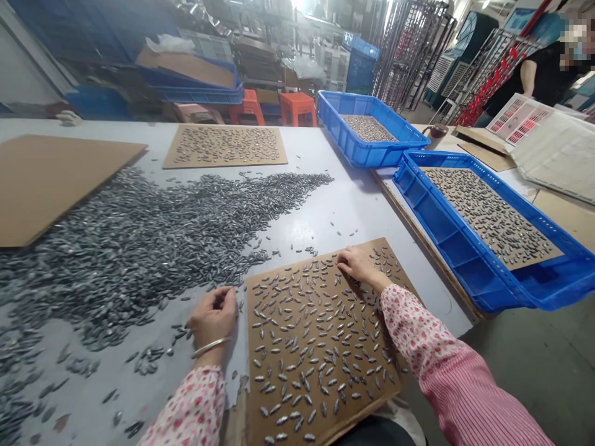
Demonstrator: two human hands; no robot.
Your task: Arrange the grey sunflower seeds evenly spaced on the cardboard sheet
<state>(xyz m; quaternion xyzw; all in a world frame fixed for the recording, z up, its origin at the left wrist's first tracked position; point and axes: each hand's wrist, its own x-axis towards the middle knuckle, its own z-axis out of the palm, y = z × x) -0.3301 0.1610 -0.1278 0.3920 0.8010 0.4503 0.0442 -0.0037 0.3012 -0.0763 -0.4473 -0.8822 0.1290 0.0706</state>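
Observation:
A brown cardboard sheet [255,427] lies in front of me, overhanging the near table edge. Small grey metal pieces, pointed at both ends, are spread over it, mostly apart from one another. Over the sheet's far right part, my right hand [359,265] is closed with its fingertips together, low over the pieces; what they hold is hidden. My left hand [212,319] is beside the sheet's left edge, fingers curled and thumb bent in; any piece inside is out of sight. A large heap of the same metal pieces [153,229] covers the table to the left.
Another cardboard sheet with pieces [225,147] lies farther back; a plain cardboard sheet [60,179] is at far left. Two blue crates, one behind [372,153] and one nearer [446,248], hold filled sheets at right. Orange stools [297,108] and a person [534,80] are beyond.

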